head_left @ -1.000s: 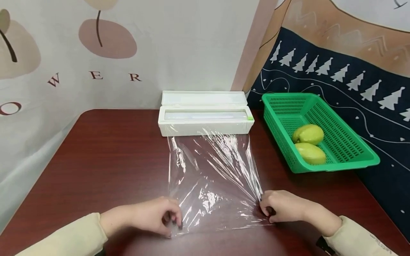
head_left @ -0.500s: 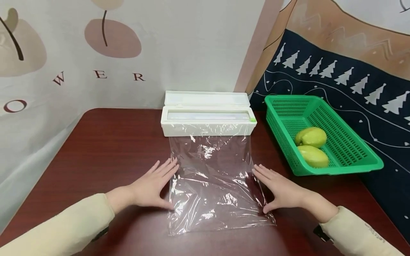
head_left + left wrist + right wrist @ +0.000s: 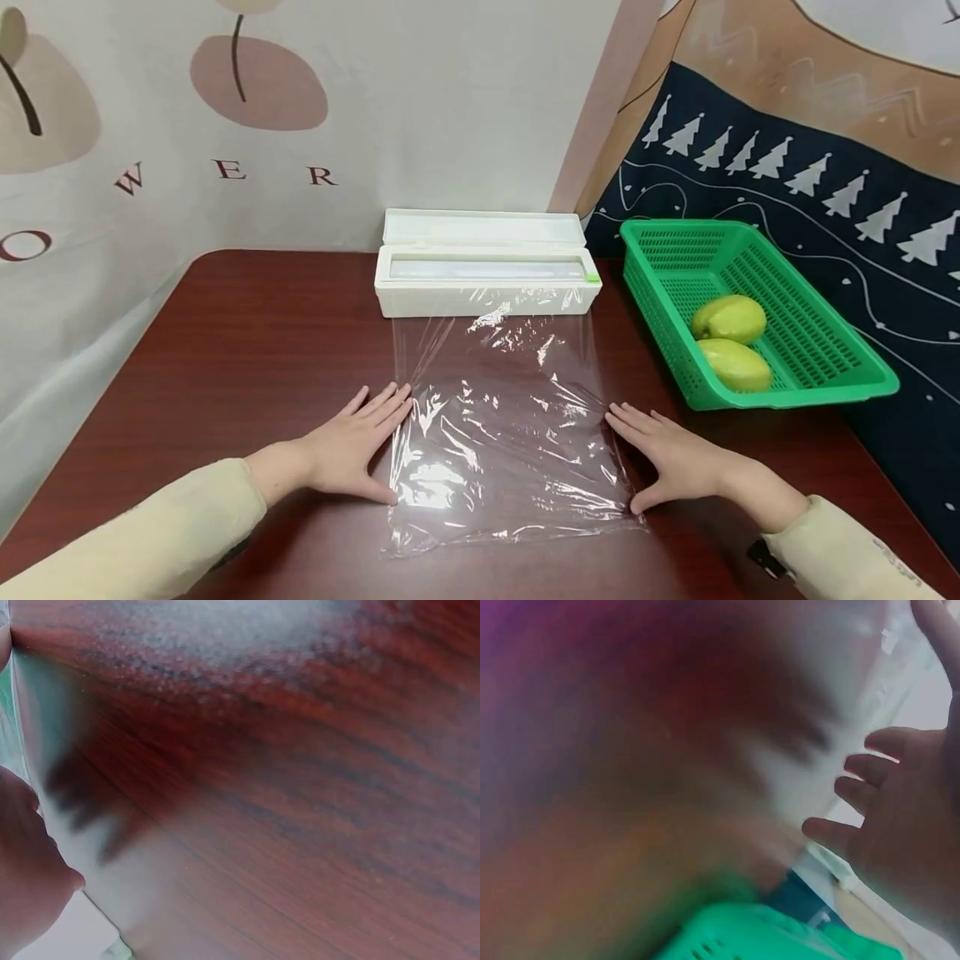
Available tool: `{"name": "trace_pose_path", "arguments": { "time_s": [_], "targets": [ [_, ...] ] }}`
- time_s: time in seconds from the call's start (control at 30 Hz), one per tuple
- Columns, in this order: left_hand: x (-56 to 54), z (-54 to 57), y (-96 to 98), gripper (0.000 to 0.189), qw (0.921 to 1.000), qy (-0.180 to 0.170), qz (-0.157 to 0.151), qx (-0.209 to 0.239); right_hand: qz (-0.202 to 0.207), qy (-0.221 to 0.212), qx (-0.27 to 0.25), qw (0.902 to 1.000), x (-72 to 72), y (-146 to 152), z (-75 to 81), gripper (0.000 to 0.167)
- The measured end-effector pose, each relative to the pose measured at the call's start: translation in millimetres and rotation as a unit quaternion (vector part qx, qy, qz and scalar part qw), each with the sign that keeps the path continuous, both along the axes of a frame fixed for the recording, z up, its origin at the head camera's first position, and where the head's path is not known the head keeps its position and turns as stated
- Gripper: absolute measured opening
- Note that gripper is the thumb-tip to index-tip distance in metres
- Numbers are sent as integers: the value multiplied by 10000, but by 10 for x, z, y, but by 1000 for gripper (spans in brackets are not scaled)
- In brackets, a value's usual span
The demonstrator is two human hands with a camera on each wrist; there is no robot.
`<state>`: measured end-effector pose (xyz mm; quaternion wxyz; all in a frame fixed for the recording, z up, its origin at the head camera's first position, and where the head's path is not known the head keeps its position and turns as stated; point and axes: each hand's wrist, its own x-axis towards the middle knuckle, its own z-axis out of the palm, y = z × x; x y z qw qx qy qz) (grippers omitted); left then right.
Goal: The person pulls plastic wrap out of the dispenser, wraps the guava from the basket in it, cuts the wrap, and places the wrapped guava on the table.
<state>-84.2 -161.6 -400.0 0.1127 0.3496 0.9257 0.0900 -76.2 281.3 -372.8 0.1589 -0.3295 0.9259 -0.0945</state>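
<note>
A sheet of clear plastic wrap [image 3: 502,442] lies over the dark red table, running toward me from a white wrap dispenser box [image 3: 487,300] whose lid [image 3: 483,227] stands up. My left hand [image 3: 348,450] is spread, its fingertips and thumb at the sheet's left edge. On the opposite side, my right hand [image 3: 686,458] has straight fingers touching the right edge, thumb apart. In the right wrist view the right hand's fingers [image 3: 870,780] are extended. Only part of the left hand [image 3: 30,862] shows at the left wrist view's border.
At the right stands a green plastic basket [image 3: 817,392] with two yellow-green fruits [image 3: 729,319] inside. A small green piece [image 3: 592,278] sits at the dispenser's right end. Patterned cloths [image 3: 450,108] hang behind the wooden tabletop [image 3: 285,333].
Both hands have let go of the wrap's near corners, straightened their fingers and moved forward along its sides. In the last half second they spread slightly apart, and the sheet looks flatter.
</note>
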Motion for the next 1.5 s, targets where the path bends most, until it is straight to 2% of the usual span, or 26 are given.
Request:
{"name": "trace_pose_path", "arguments": {
  "time_s": [0.1,0.27,0.37,0.43,0.57,0.77,0.9,1.07,1.23,1.5],
  "targets": [
    [4,12,3,113,10000,38,-11,39,-89,223,-197,9995,4,26,184,98],
    [19,-2,-16,114,10000,74,19,64,-221,847,-1101,9901,-75,146,602,75],
    [13,-20,-13,114,9999,95,26,96,-666,1037,-1549,9802,-170,327,804,68],
    [2,-30,-3,114,9999,122,12,116,-1086,1060,-1725,9733,-241,485,863,66],
    [-14,-43,10,114,9998,137,-26,144,-1952,825,-1701,9624,-375,794,822,65],
    [-14,-48,-4,114,9999,35,-15,166,-2564,177,-1303,9576,-575,1097,690,75],
    [-21,-50,-6,115,9998,-36,20,206,-2721,-132,-813,9587,-675,1209,635,83],
    [-35,-59,2,116,9998,-9,24,212,-2639,-406,-480,9625,-746,1278,589,84],
    [-32,-59,6,114,9998,-14,37,204,-2499,-373,-410,9667,-802,1261,547,84],
    [-31,-41,14,113,9997,-64,58,208,-2637,-302,-260,9638,-821,1298,525,87]
  ]
}}
